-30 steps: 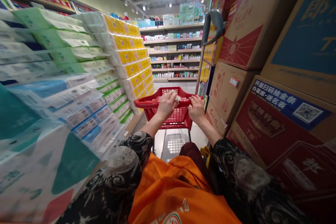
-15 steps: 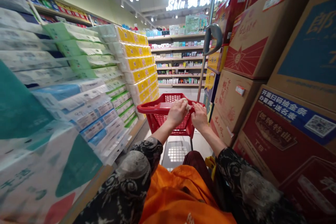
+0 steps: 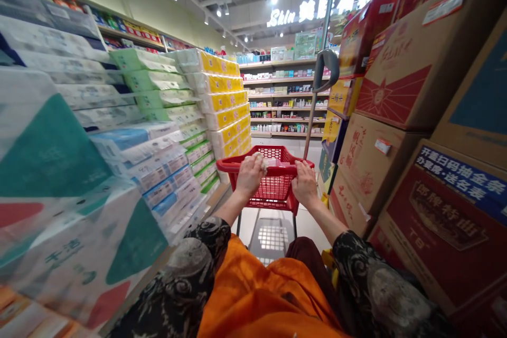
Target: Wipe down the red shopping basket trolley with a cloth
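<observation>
The red plastic shopping cart (image 3: 273, 202) is right in front of the wearer, its basket end turned toward the body and its legs on the floor. 2 hands work at its near top rail. The left hand (image 3: 249, 175) is closed with the fingers bunched around 1 crumpled whitish cloth (image 3: 262, 160), pressed against the rail; wadding it like that probably keeps it firmly under the fingertips. The right hand (image 3: 306, 182) has its fingers folded over the rail near its right end, holding only the cart, perhaps to steady it. The 2 grips are apart, with bare rail between them.

Below, 1 orange apron (image 3: 257, 280) covers the lap, with 2 black patterned sleeves (image 3: 190, 266) reaching forward. Just past the cart's right corner stands 1 metal pole (image 3: 310, 129) with 1 grey loop handle (image 3: 319, 71).

Left of the cart, wrapped tissue packs are stacked flat, likely for stability: 1 yellow-fronted stack (image 3: 225, 101) of about 6 tiers, 1 light green stack (image 3: 154, 82), and teal-and-white packs (image 3: 59, 153) nearest, blurred. On the right, 3 brown cartons (image 3: 388, 97) form 1 column, beside 1 dark red 郎牌特曲 carton (image 3: 439, 222) whose printed side faces the aisle, presumably for shoppers to read. Behind, about 6 levels of skincare shelving (image 3: 285, 120) sit under 1 lit "Skin" sign (image 3: 282, 17).
</observation>
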A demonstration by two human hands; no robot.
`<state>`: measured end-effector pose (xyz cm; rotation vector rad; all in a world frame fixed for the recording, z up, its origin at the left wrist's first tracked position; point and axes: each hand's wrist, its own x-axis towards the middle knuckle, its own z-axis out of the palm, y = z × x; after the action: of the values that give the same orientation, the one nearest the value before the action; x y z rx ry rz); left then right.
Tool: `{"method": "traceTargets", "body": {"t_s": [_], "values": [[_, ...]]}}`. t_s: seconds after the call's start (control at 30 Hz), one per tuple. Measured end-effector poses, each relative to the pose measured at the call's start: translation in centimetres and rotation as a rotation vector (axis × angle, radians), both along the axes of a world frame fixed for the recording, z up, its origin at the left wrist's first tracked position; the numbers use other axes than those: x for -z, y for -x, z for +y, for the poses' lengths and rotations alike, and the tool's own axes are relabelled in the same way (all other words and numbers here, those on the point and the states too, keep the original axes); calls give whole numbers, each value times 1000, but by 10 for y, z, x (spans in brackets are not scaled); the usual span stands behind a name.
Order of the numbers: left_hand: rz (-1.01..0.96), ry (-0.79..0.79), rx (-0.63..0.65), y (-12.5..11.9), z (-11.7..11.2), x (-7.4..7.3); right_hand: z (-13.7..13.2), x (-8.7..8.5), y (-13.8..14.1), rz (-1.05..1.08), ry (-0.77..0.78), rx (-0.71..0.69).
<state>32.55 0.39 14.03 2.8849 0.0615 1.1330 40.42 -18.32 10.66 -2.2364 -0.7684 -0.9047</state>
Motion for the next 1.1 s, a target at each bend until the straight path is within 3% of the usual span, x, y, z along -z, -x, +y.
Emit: {"method": "traceTargets", "body": {"t_s": [0.13,0.2,0.27,0.4,0.5,0.57,0.73,0.8,1.0,1.1], "values": [[9,-65,184,-22,-52,-2,2,2,2,-32,-3,-7],[20,-87,211,-25,-60,-3,0,2,1,-41,10,1],[34,-83,167,-19,-45,-3,-3,1,0,-41,39,9],[21,10,-92,8,23,1,-6,-3,0,-13,55,26],[-17,21,-160,18,56,5,1,-9,7,1,59,29],[-55,-5,-112,13,51,6,11,-16,14,-1,88,1],[-61,-79,129,-18,-12,0,33,-28,21,42,155,-12],[-43,-84,172,-25,-23,-3,34,-29,19,64,170,8],[-56,-48,84,-15,13,1,24,-24,14,80,217,24],[-51,-43,87,-18,8,3,23,-21,14,70,219,27]]}}
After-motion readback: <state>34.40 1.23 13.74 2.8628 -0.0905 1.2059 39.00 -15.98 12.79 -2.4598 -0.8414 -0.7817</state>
